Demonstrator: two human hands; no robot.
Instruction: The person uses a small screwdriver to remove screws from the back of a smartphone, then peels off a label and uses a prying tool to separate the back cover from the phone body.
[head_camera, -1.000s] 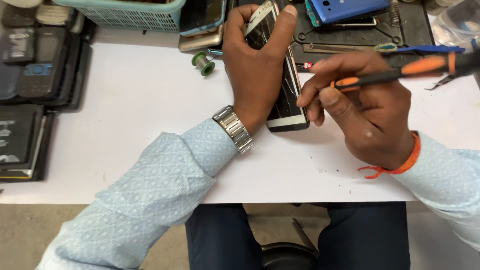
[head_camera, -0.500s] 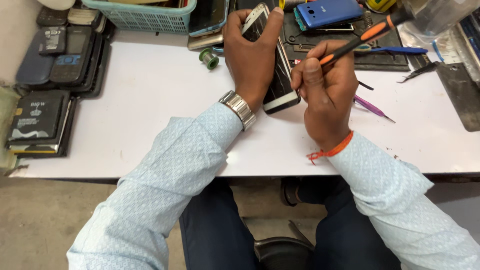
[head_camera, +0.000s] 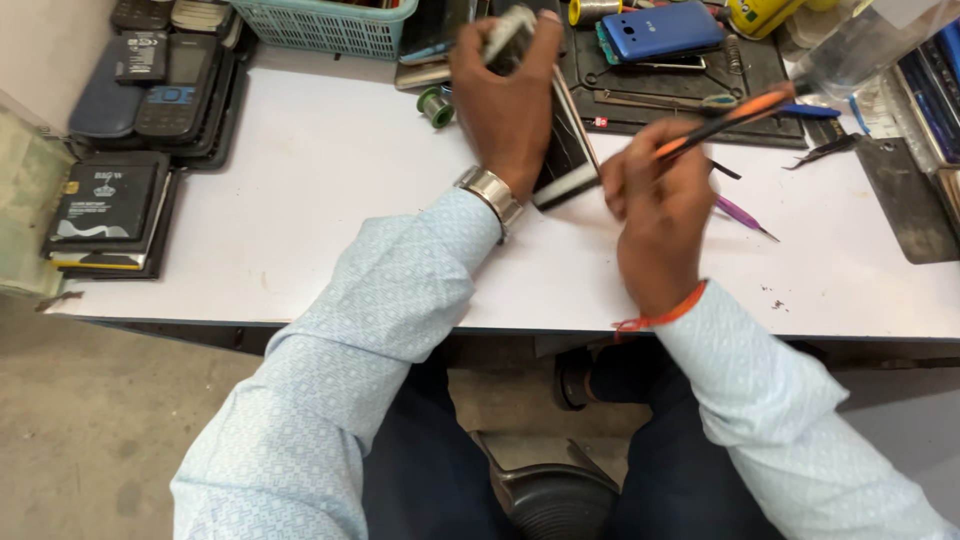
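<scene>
Black-screened smartphone (head_camera: 566, 150) (white bottom edge) under left hand (head_camera: 510, 100).

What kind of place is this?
Probably a phone repair bench. The left hand holds a phone, the right hand holds an orange-handled tool, and old phones and batteries are stacked on the white table.

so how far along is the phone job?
Done: can't tell; nothing visibly removed. In hand: left hand presses the phone onto the white table; right hand holds an orange-handled screwdriver beside it. Left: phone looks whole, purple tool lies unused.
</scene>
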